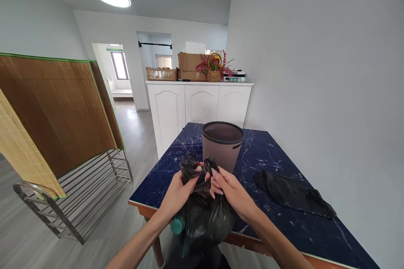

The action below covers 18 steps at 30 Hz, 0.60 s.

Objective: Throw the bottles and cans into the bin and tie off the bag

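Note:
A filled black plastic bag [205, 222] hangs in front of me at the table's near edge. My left hand [184, 189] is closed on one gathered side of its top, and my right hand [225, 185] pinches the other side. Between the hands the top of the bag is bunched, with a small gap between the two gathered ends. At the bag's left side a green round cap or bottle end [177, 225] shows. Just beyond my hands a brownish-pink trash bin [221, 151] with a dark rim stands upright on the table.
On the blue marble-patterned table [252, 235], a flattened black plastic bag [295, 193] lies to the right. A metal rack [91, 193] draped with a bamboo mat [59, 113] stands left. Behind are a white cabinet [202, 103], cardboard boxes [191, 65] and a flower basket [213, 75].

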{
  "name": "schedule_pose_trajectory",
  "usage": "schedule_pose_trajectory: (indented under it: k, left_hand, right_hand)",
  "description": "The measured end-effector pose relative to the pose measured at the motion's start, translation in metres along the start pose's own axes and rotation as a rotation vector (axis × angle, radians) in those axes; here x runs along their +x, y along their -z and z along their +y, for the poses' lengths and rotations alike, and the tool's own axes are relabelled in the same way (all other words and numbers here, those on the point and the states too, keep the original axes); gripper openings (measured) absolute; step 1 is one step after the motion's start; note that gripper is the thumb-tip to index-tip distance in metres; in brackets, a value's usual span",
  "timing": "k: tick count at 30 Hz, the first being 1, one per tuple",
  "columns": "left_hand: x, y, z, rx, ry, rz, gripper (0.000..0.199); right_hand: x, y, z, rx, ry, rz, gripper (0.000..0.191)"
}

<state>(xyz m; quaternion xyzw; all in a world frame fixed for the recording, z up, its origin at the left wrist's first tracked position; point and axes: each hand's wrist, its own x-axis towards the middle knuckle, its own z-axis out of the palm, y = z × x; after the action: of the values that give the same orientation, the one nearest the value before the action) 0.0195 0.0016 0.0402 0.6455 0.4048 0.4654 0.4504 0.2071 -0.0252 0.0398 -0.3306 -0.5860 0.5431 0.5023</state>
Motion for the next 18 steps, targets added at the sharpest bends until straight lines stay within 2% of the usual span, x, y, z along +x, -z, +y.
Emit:
schedule_pose_trajectory:
  k: [3, 5, 7, 9, 10, 14, 16, 18]
  left_hand:
    - [-0.003, 0.01, 0.012, 0.133, -0.067, -0.061, 0.037]
    - [-0.006, 0.02, 0.025, 0.284, -0.187, -0.129, 0.024]
    - [-0.009, 0.027, 0.041, 0.459, -0.316, -0.179, 0.021]
    - [-0.013, 0.028, 0.055, 0.606, -0.401, -0.214, 0.033]
    - [-0.015, 0.026, 0.06, 0.667, -0.431, -0.244, 0.039]
    - [-0.024, 0.009, 0.066, 0.83, -0.56, -0.349, 0.064]
    - [-0.029, 0.005, 0.061, 0.864, -0.606, -0.332, 0.069]
    - [-0.032, 0.006, 0.054, 0.842, -0.6, -0.276, 0.063]
  right_hand:
    - [0.004, -0.003, 0.005, 0.045, -0.088, 0.108, 0.049]
    - [0.003, -0.005, 0.001, -0.045, -0.116, 0.068, 0.044]
    - [0.0, -0.01, -0.005, -0.165, -0.104, -0.05, 0.064]
    - [-0.002, -0.019, -0.009, -0.265, -0.034, -0.145, 0.088]
    - [-0.002, -0.024, -0.009, -0.302, 0.022, -0.153, 0.088]
    - [0.004, -0.043, 0.013, -0.334, 0.196, -0.021, 0.053]
    - [0.008, -0.044, 0.029, -0.307, 0.197, 0.057, 0.042]
    - [0.01, -0.04, 0.04, -0.29, 0.19, 0.119, 0.037]
